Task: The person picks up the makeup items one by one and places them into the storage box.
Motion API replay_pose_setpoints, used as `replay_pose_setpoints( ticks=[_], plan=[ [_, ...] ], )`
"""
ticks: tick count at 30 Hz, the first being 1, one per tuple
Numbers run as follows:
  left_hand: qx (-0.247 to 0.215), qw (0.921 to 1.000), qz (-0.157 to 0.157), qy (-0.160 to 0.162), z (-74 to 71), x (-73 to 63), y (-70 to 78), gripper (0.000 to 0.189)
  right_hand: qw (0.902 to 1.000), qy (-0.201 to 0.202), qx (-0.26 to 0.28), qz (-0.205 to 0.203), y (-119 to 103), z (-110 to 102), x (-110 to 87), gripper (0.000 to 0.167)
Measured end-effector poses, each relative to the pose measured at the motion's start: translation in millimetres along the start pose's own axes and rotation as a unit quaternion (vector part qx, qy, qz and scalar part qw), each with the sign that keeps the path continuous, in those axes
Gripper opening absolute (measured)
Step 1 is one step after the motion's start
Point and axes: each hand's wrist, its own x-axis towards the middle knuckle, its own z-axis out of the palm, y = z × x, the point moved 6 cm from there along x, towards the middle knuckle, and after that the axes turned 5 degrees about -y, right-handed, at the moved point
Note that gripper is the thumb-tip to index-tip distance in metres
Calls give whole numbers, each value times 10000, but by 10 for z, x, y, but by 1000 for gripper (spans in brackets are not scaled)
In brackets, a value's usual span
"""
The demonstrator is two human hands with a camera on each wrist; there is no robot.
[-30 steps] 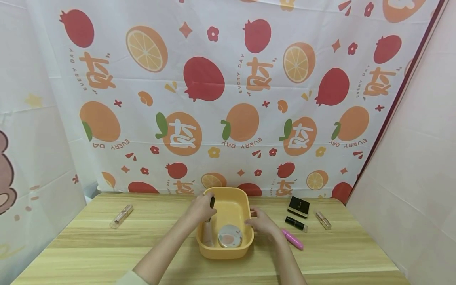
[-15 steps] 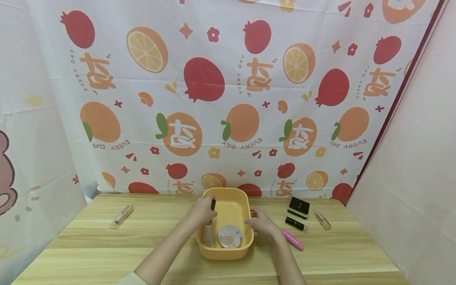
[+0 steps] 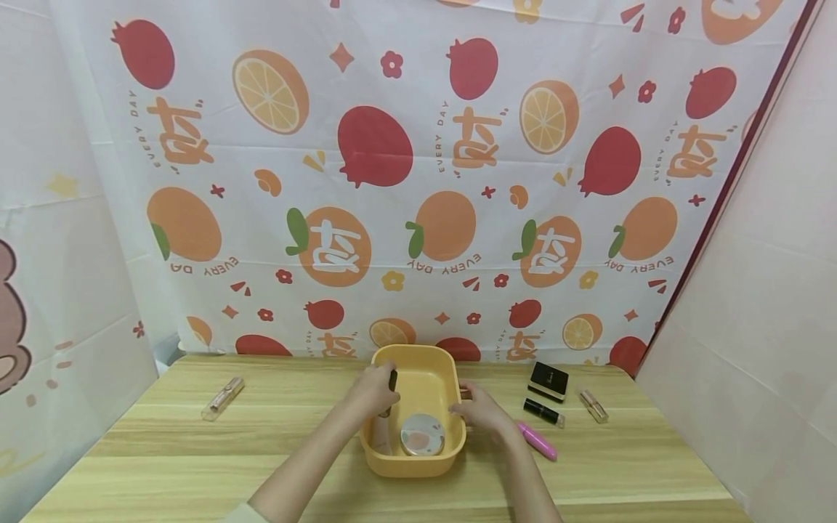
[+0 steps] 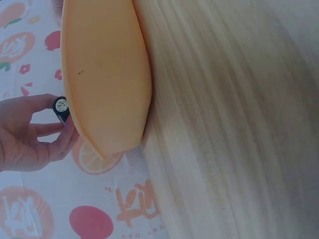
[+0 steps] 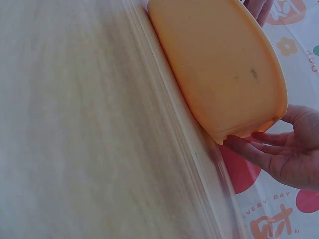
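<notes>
With my left hand (image 3: 374,392), fingers nearly together, I pinch the tube (image 3: 381,436) in the box (image 3: 418,467), lower middle; my right hand (image 3: 485,409) holds the box. A loose pinch could drop the tube.

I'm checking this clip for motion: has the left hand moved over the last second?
Yes, slightly: the left hand has shifted down the head view, away from the fruit-print curtain.

Bin (image 3: 418,392) midway along the desk (image 3: 144,450), cloth (image 3: 387,240) behind.
Inside: tube (image 3: 381,437) by the left wall, tin (image 3: 422,434) right of it, near the front. A lone vial (image 3: 224,399) lies well left of the bin; on the right a case (image 3: 548,381) sits behind a lipstick (image 3: 543,411), a stick (image 3: 537,441) before both, a second vial (image 3: 593,405) rightmost.
</notes>
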Motion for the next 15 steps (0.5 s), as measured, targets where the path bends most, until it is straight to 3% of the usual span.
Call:
replay_pose_setpoints(
  ticks=[15],
  plan=[
    [24, 9999, -89, -80, 87, -32, -13, 47, 10000, -23, 70, -45, -6, -1, -7, 55]
  ],
)
